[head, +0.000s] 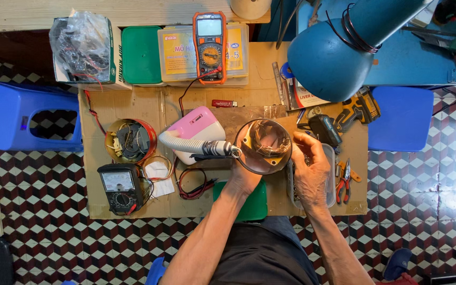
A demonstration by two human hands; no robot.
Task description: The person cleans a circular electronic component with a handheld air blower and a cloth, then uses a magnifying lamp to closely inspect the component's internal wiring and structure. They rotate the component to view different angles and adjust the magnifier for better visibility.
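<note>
seated over a cardboard work mat (133,105), a person works beneath a round magnifier (263,146), left hand (245,177) hidden under the lens, its grip impossible to tell, right hand (311,169) curled into a clear parts box (331,179) just right of the lens, nothing visibly picked out yet.

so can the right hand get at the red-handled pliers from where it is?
Probably yes. The right hand rests over the clear plastic tray, and the red-handled pliers lie on the cardboard just beyond the tray's right edge. Nothing covers them; the yellow cordless drill sits farther back.
</note>
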